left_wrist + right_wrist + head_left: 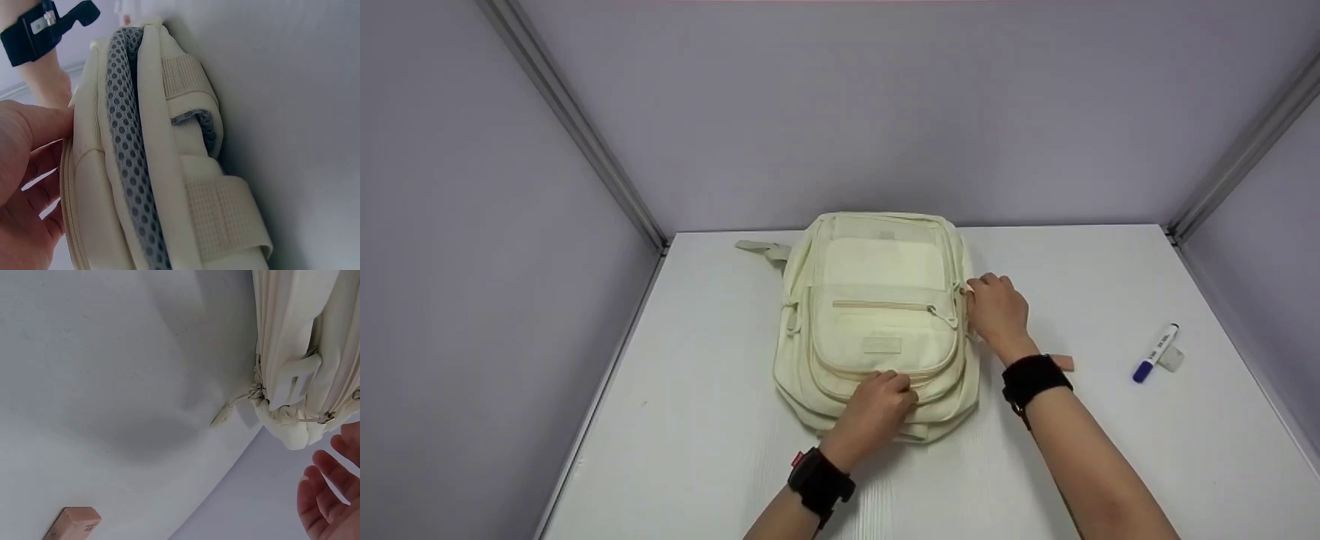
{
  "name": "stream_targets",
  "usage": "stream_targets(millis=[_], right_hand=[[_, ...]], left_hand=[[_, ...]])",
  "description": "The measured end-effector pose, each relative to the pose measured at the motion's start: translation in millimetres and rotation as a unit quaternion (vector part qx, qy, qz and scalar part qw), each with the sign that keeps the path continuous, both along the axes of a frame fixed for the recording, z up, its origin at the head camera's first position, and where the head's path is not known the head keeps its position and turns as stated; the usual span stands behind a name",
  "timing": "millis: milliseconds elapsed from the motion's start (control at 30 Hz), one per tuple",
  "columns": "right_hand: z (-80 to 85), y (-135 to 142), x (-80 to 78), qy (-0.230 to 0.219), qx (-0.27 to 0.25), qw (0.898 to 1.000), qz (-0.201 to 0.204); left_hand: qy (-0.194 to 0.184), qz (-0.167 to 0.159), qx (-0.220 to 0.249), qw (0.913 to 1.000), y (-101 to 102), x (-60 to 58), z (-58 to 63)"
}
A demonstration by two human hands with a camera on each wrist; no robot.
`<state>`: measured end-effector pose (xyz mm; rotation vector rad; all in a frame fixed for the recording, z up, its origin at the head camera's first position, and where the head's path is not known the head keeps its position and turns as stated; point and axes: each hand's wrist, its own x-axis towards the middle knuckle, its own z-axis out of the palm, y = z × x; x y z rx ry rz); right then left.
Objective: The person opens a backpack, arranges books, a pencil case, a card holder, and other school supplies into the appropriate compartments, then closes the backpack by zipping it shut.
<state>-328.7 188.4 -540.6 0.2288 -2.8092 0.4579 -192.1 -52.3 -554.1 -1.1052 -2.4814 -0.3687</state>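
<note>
A cream backpack (885, 262) lies front side up on the white table, its front zip pocket and small label facing up. At its near end my left hand (877, 409) grips the front edge, thumb pressed on the fabric in the left wrist view and fingers curled behind. Grey mesh padding (126, 129) and webbing loops show there. My right hand (997, 311) is at the bag's right side, close to a side zip pull (326, 417). Its fingers (332, 475) are loosely bent and spread in the right wrist view.
On the right of the table lies a white marker (1156, 352) with a blue cap, over a small pale grey piece (1172, 360). A pinkish eraser (73, 523) lies near my right wrist. A strap (765, 249) sticks out left. Grey panels (885, 112) enclose the table.
</note>
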Motion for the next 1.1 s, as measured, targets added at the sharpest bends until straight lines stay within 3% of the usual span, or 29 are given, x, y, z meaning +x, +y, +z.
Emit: stream_targets(millis=[133,233,367,500,700,933,1100], right_hand=[[0.3,-0.2,3.5,-0.026,-0.064,0.997,0.031],[0.7,-0.6,2.7,-0.073,-0.105,0.990,0.066],[-0.4,-0.7,0.2,-0.138,-0.117,0.978,0.103],[-2.7,-0.6,-0.7,-0.169,-0.128,0.971,0.108],[-3.9,-0.4,-2.3,-0.133,-0.110,0.979,0.111],[-9.7,3.2,2.1,-0.046,-0.059,0.991,0.110],[-11.7,2.3,3.8,-0.036,-0.068,0.991,0.107]], left_hand=[[0.018,0.000,0.032,0.9993,-1.9,0.4,-0.8],[0.044,0.021,0.055,0.9973,-3.6,-1.9,-1.1],[0.048,0.097,0.042,0.9932,-8.9,-6.8,-1.7],[0.012,0.168,-0.001,0.9857,-15.2,-9.0,-6.5],[0.001,0.206,-0.045,0.9775,-17.4,-10.2,-11.7],[-0.004,0.209,-0.060,0.9760,-18.6,-12.0,-12.8],[-0.013,0.216,-0.070,0.9739,-18.1,-12.3,-10.5]])
